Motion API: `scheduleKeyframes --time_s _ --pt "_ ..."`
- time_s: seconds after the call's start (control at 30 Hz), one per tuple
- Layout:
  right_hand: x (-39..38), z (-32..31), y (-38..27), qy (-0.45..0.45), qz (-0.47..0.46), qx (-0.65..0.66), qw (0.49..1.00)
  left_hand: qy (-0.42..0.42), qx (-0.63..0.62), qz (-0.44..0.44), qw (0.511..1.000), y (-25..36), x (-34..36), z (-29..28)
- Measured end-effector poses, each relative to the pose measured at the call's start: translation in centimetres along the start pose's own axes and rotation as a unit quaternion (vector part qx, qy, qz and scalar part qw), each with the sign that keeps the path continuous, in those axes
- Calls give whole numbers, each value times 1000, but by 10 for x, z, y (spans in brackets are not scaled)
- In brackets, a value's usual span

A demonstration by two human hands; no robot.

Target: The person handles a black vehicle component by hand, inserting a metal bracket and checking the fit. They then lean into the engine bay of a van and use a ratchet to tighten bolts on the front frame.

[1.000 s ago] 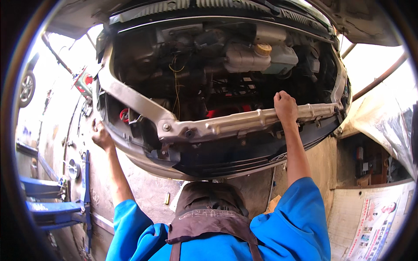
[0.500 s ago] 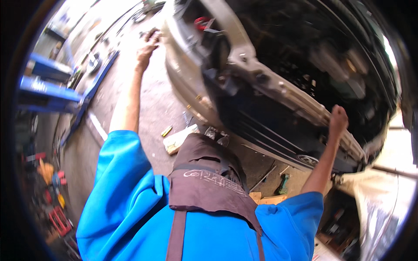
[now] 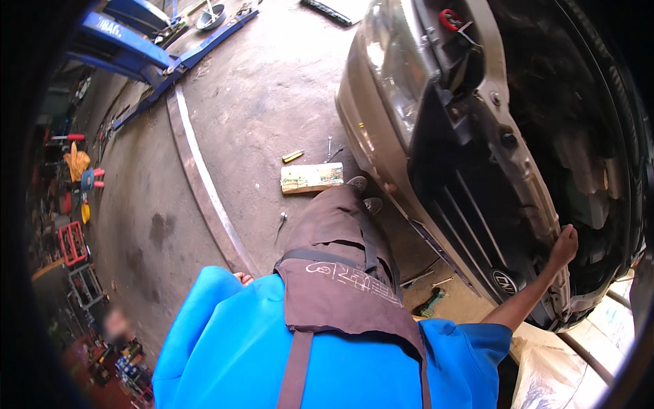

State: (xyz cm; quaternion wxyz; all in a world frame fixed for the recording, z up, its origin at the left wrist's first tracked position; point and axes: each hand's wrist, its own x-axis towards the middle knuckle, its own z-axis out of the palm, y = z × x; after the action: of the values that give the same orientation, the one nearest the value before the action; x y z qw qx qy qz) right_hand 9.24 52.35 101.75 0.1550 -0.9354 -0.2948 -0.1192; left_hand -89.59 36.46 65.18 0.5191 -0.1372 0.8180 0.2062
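Note:
At the right, the front end of a car (image 3: pixel 470 198) stands with its engine bay uncovered. My right hand (image 3: pixel 564 247) is closed at the light-coloured front crossmember (image 3: pixel 535 187), with its fingers curled over the edge. Beside it runs a black grille panel (image 3: pixel 453 198) with an oval badge. A headlight (image 3: pixel 398 58) and a red-handled tool (image 3: pixel 449 20) are farther up the car's front. My left hand (image 3: pixel 243 277) hangs low beside my blue sleeve, away from the car. Only a little of its fingers shows past the sleeve, and whatever it might hold is hidden.
On the concrete floor are a paint-stained wooden block (image 3: pixel 311 178), a yellow-handled screwdriver (image 3: pixel 293 156) and wrenches (image 3: pixel 331 151). A green tool (image 3: pixel 430 302) lies near the bumper. The blue lift arm (image 3: pixel 126 48) stands at upper left; a metal strip (image 3: pixel 194 160) crosses the floor.
My left hand has dropped from beside the car's headlight corner to near my waist. My right hand stays at the front crossmember. The view has turned, showing more floor to the left.

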Motion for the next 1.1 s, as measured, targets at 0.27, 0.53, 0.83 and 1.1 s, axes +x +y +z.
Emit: scheduleKeyframes --time_s 0.27,0.53,0.83,1.1 --pt "9 -13 19 -20 -74 -33 997 -108 60 234 964 114 -90 104" --pt "-35 -17 10 42 -97 -2 994 -204 196 339 897 203 -126 155" --pt "-331 13 -215 -112 -256 57 959 -141 227 145 953 66 5 100" --pt "-471 297 -287 -648 -326 121 678 -150 109 109 977 43 66 171"
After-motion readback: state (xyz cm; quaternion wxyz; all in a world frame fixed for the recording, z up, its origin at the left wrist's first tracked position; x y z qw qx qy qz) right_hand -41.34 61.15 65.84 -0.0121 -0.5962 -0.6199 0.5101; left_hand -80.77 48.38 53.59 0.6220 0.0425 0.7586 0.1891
